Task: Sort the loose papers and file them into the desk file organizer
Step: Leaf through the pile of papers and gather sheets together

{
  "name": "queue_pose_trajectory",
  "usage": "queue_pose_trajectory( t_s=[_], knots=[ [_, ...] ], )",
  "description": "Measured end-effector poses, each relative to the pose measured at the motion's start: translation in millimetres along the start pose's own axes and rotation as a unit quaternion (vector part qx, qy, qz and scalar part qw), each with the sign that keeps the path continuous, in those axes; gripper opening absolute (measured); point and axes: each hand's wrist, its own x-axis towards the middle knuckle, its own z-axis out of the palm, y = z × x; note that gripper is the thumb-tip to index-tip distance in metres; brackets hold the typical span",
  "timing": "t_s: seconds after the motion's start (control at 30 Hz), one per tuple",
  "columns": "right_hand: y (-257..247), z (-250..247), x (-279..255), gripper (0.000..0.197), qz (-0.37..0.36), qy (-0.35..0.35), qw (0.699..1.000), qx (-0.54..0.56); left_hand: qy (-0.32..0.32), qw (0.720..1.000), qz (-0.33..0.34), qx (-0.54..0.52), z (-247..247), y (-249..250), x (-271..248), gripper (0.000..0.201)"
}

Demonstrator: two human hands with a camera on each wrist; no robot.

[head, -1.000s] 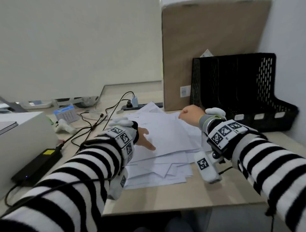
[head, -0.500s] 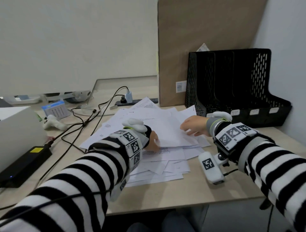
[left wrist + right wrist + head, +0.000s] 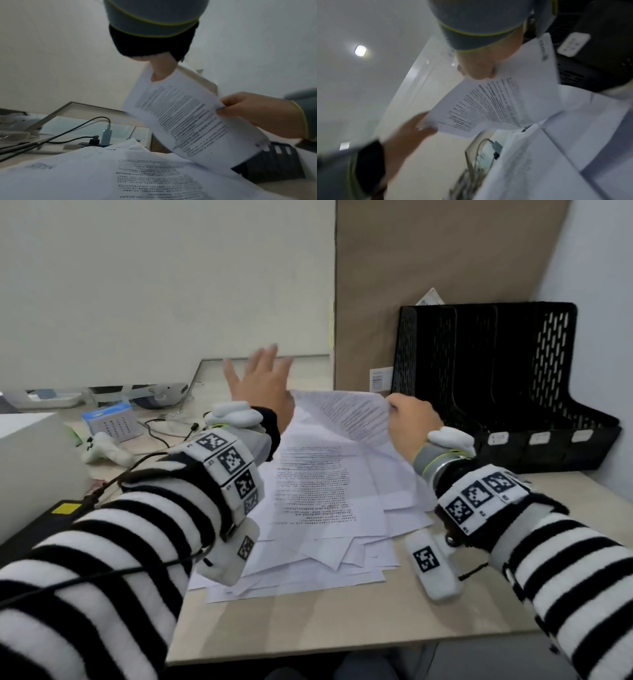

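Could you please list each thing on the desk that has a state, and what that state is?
Printed sheet: lifted off the pile, curled.
Right hand: pinches the sheet's edge.
Left hand: fingers spread, behind the sheet's other edge.
Paper pile: loose, unsorted on the desk.
File organizer: upright, one paper showing at the back.

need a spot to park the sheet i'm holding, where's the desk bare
Bare desk along the near edge below the paper pile, and right of it in front of the file organizer. Left of the pile is crowded with cables and a black adapter.

No legible text on sheets (image 3: 315,484) or labels (image 3: 498,438)
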Motion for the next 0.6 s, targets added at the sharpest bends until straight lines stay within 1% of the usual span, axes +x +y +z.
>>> queue_pose_trajectory(
  t_s=[0.03,0.07,0.1,0.13,0.17,0.2,0.23,0.27,0.3,0.33,0.37,0.47,0.53,0.57,0.6],
  knots=[
    [10,-3,1,0.021,0.004,0.045,0.997,0.064,0.076,0.996,-0.035,-0.040,-2,-11,-3,0.065],
    [17,-6,2,0.020,0.008,0.082,0.990,0.117,0.127,0.986,-0.068,-0.086,-1,-21,-4,0.073],
    [24,-4,4,0.022,0.023,0.108,0.980,0.166,0.139,0.975,-0.103,-0.136,-3,-28,-7,0.077],
    [28,-2,7,0.023,0.045,0.123,0.968,0.214,0.117,0.963,-0.143,-0.195,0,-36,-7,0.077],
    [29,2,9,0.020,0.071,0.123,0.955,0.262,0.065,0.945,-0.184,-0.263,4,-40,-6,0.074],
    [30,5,9,0.016,0.098,0.108,0.939,0.311,-0.007,0.915,-0.230,-0.331,10,-42,-6,0.069],
    [30,10,7,0.015,0.125,0.085,0.918,0.367,-0.085,0.873,-0.268,-0.399,15,-43,-9,0.064],
    [30,14,5,0.015,0.150,0.055,0.891,0.425,-0.154,0.822,-0.296,-0.461,22,-44,-14,0.056],
    [30,17,0,0.018,0.169,0.026,0.862,0.477,-0.210,0.773,-0.312,-0.512,24,-42,-19,0.045],
    [30,20,-4,0.022,0.181,0.000,0.838,0.516,-0.248,0.731,-0.318,-0.551,30,-41,-24,0.039],
    [31,25,-7,0.025,0.188,-0.021,0.821,0.538,-0.276,0.703,-0.316,-0.574,36,-41,-27,0.036],
    [35,32,-13,0.026,0.193,-0.061,0.804,0.559,-0.330,0.641,-0.302,-0.624,46,-43,-34,0.035],
    [36,37,-16,0.022,0.200,-0.088,0.796,0.565,-0.349,0.621,-0.293,-0.638,51,-45,-36,0.024],
    [36,40,-17,0.021,0.205,-0.104,0.791,0.567,-0.351,0.618,-0.293,-0.639,55,-47,-36,0.021],
    [36,42,-17,0.021,0.210,-0.120,0.788,0.566,-0.350,0.617,-0.294,-0.641,59,-48,-35,0.022]
  ],
)
